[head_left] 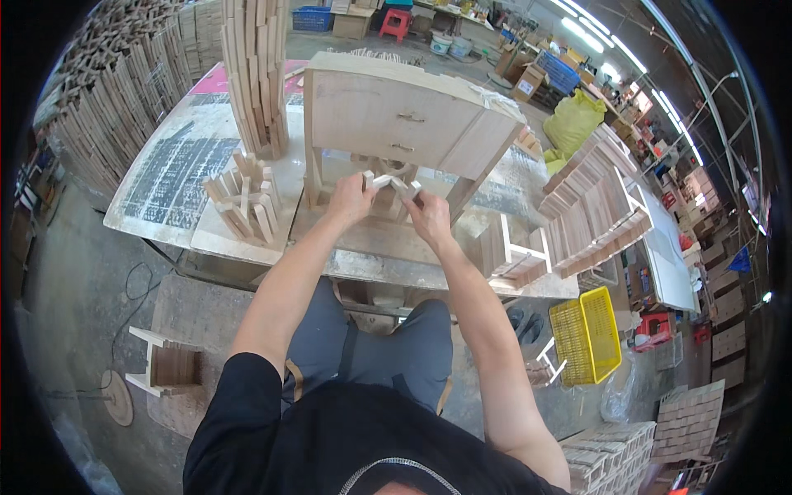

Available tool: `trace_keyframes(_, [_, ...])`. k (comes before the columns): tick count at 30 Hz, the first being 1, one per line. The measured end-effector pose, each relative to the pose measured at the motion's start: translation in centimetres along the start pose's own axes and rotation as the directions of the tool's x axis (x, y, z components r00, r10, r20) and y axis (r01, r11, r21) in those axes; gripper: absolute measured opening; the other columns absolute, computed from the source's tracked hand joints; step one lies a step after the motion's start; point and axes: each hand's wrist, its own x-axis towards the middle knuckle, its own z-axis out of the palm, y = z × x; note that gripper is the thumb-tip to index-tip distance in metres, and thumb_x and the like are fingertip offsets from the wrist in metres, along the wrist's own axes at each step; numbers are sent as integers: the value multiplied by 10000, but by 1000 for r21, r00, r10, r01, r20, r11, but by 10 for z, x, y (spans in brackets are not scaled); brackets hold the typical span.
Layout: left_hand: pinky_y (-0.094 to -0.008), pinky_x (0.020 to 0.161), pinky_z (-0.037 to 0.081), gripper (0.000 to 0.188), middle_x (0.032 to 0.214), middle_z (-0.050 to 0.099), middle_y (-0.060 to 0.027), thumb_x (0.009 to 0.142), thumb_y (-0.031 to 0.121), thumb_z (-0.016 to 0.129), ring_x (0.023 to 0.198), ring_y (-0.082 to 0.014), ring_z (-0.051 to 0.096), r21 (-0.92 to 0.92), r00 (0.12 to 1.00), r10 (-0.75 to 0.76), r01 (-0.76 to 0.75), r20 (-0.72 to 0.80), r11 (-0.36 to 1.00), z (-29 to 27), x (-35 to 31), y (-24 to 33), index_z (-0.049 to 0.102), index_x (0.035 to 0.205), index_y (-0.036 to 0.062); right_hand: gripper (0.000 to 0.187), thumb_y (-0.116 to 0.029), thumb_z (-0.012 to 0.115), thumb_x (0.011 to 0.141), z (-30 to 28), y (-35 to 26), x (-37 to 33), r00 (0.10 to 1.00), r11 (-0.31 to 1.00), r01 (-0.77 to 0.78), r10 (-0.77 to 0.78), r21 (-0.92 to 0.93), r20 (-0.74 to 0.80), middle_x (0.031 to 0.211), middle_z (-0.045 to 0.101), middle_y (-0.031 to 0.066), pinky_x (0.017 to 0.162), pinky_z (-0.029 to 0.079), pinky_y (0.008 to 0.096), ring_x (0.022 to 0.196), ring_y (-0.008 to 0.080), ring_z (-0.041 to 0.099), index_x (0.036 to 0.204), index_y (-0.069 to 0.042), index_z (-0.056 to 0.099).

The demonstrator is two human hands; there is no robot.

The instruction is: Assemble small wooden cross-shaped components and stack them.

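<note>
Both my hands work close together over the table, just in front of an upright wooden panel [363, 99] with two small metal fittings on its face. My left hand [353, 198] is closed on a short pale wooden piece [380, 180]. Facing it, my right hand [431, 218] grips another short wooden piece [407, 190]. The inner ends of the two pieces are close together; whether they touch or are joined I cannot tell. Beneath my hands lies a wooden base board [355, 233]. Left of my forearm, a cluster of short wooden sticks [246, 198] stands upright.
A tall stack of wooden slats [254, 82] rises at the table's left. Wooden frame assemblies [590, 210] line its right end, with a smaller one [513, 250] nearer. A yellow basket [586, 337] sits below right. On the left floor stands a wooden piece with legs [175, 365].
</note>
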Motion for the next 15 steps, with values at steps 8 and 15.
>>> trace_keyframes(8, [-344,588,515,274,770,712,-104,919,236,726,642,-218,675,-243,994,106,-112,-39,964,-65,-122,-5,666,947,-30,300,-136,648,909,-85,-55,-92,947,862,-60,-111,503,303,1124,655,208,839,521,367,929,333,653,1169,12,674])
trace_keyframes(15, [-247,529,515,246,821,721,-79,977,233,660,670,-117,669,-828,914,-88,396,395,397,-152,-179,5,675,1014,-10,557,-6,733,683,-107,-129,-92,535,544,836,-776,-75,336,1263,631,156,845,544,400,998,319,627,1233,-45,660])
